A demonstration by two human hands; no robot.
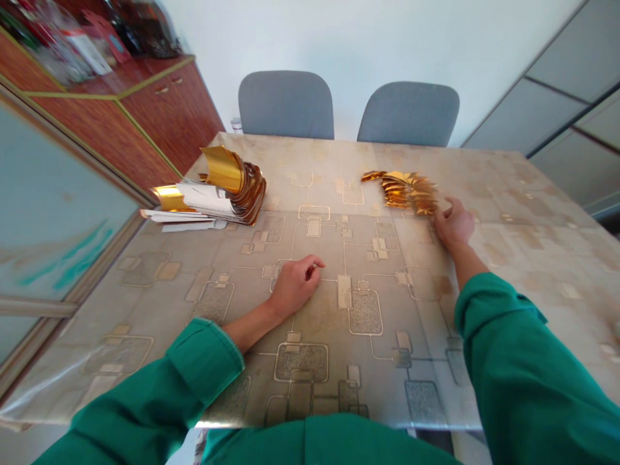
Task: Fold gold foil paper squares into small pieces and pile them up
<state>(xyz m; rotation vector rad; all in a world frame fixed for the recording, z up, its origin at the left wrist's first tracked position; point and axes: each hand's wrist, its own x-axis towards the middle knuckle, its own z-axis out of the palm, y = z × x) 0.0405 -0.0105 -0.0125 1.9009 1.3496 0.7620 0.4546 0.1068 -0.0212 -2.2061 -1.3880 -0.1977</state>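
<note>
My left hand rests over the middle of the table, its fingers curled in and thumb near the index finger, with nothing visible in it. At the right, my right hand is beside the near right end of a row of folded gold foil papers; its fingertips are at the row's edge and its fingers look apart. On the left side of the table stands a thick bundle of gold and white paper sheets, curved upright, with flatter white sheets spread at its left.
The table has a patterned plastic cover. Two grey chairs stand behind its far edge. A wooden cabinet loaded with items is at the back left, next to a glazed frame. Grey panels are at the right.
</note>
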